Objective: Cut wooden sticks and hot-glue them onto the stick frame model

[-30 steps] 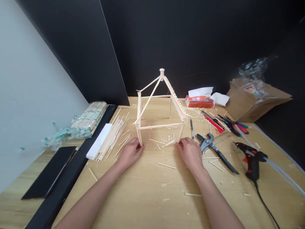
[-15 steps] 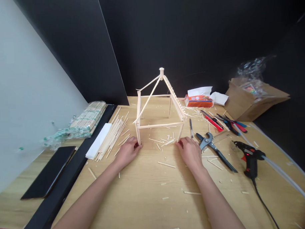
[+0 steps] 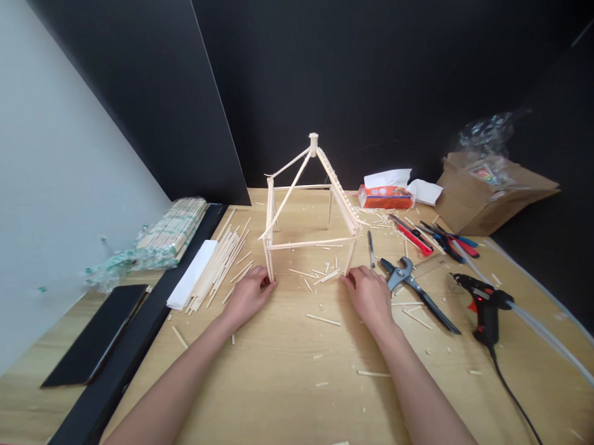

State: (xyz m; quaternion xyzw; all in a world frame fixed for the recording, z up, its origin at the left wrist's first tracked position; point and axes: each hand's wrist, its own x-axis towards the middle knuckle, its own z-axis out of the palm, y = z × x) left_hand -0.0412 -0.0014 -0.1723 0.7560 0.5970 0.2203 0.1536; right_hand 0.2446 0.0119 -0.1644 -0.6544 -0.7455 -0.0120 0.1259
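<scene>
Pinched nearly closed, the thumb and fingers of the left hand [image 3: 249, 292] have hold of the foot of the near left leg of the frame [image 3: 312, 243]. The right hand [image 3: 370, 294] has its fingertips drawn together at the foot of the near right leg, touching it; how firmly they grip, I cannot tell.

The frame stands upright on the table [image 3: 293, 378], between and beyond the hands. It is built of thin wooden sticks: legs, level bars joining them, and sloping bars that meet at a short bundled peak. The right slope carries a row of small pieces along its length.

Offcuts [image 3: 327, 276] lie under and in front of the frame. To the left, loose sticks [image 3: 213, 271] lie beside a folded white paper [image 3: 192, 275], with a plastic-wrapped bundle [image 3: 173, 230] behind and a flat black case [image 3: 99, 336] farther left.

To the right are a pen [image 3: 371, 249], a large wrench [image 3: 424, 299], a clear ruler [image 3: 429, 266], a red cutter [image 3: 413, 238] and pliers [image 3: 444, 240]. The glue gun [image 3: 486, 307], its small red light lit, lies nearer the table's right edge. Behind the tools sit an orange tissue pack [image 3: 386, 197] and an open cardboard box [image 3: 476, 203] holding clear plastic.
</scene>
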